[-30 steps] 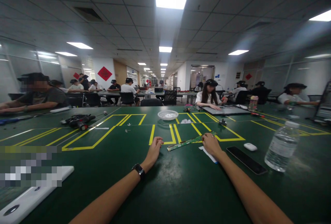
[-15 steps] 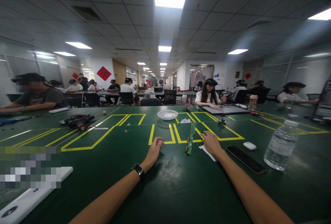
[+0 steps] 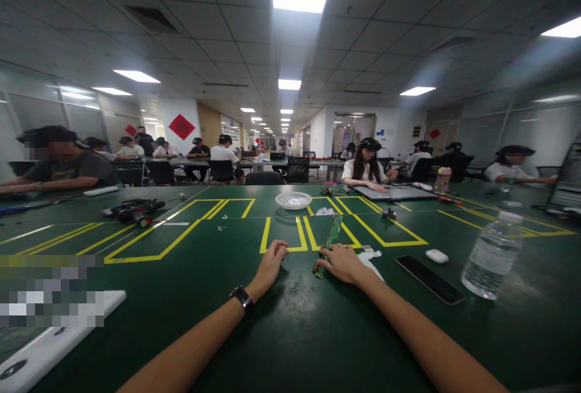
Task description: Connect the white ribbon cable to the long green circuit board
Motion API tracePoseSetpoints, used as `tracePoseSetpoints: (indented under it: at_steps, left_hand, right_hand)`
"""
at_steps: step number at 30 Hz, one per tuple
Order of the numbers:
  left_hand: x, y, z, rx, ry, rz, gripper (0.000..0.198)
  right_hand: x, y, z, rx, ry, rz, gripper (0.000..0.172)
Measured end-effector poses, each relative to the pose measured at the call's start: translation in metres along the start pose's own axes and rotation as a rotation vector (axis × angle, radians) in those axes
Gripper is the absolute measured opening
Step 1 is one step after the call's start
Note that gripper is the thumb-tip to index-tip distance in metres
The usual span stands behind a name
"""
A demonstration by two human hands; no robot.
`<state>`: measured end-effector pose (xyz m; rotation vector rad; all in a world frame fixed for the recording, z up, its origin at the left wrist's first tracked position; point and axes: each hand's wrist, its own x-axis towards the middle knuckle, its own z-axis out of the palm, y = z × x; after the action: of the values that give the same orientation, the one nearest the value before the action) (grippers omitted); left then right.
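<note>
A long narrow green circuit board [image 3: 331, 236] lies on the green table [image 3: 299, 320], pointing away from me across a yellow tape line. My right hand [image 3: 342, 263] rests on the board's near end with fingers curled over it. My left hand [image 3: 271, 264], with a black watch on the wrist, lies loosely curled on the table to the left of the board and holds nothing. A white slip of paper [image 3: 370, 255] lies just right of my right hand.
A black phone [image 3: 429, 279], a small white case [image 3: 437, 255] and a water bottle [image 3: 492, 255] stand to the right. A clear plastic dish [image 3: 293, 200] sits farther out, black tools [image 3: 134, 209] at the left, a white device [image 3: 54, 335] near left. Other people sit around the tables.
The circuit board turned from lying crosswise to pointing away from me. My right hand slid left onto its near end. My left hand stayed put.
</note>
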<state>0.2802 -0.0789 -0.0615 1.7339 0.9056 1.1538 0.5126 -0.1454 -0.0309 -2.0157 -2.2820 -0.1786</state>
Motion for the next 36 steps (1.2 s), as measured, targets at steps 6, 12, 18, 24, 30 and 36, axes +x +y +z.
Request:
tracePoseSetpoints:
  at_steps: [6,12,18,24,30,36]
  left_hand:
    - [0.0,-0.001,0.0,0.011,-0.013,0.043,0.024]
    - [-0.004,0.007,0.001,0.025,-0.014,0.05,0.024]
    - [0.0,-0.001,0.002,0.019,-0.039,0.058,0.023]
    - [-0.001,-0.001,0.003,0.066,-0.067,0.055,0.021]
    - [-0.011,0.012,0.007,0.225,-0.21,0.162,0.021]
    - [-0.013,0.012,0.007,0.236,-0.228,0.201,0.022]
  right_hand:
    - [-0.007,-0.037,-0.021,-0.023,0.04,0.048,0.051]
    - [-0.005,-0.029,-0.001,-0.065,0.128,0.05,0.048]
    - [-0.006,-0.03,-0.015,-0.063,0.079,0.072,0.049]
    - [-0.008,-0.042,-0.016,-0.026,0.108,0.123,0.043]
    - [-0.011,-0.043,0.002,0.019,0.054,0.056,0.05]
    - [-0.017,-0.049,-0.011,0.009,0.087,0.061,0.057]
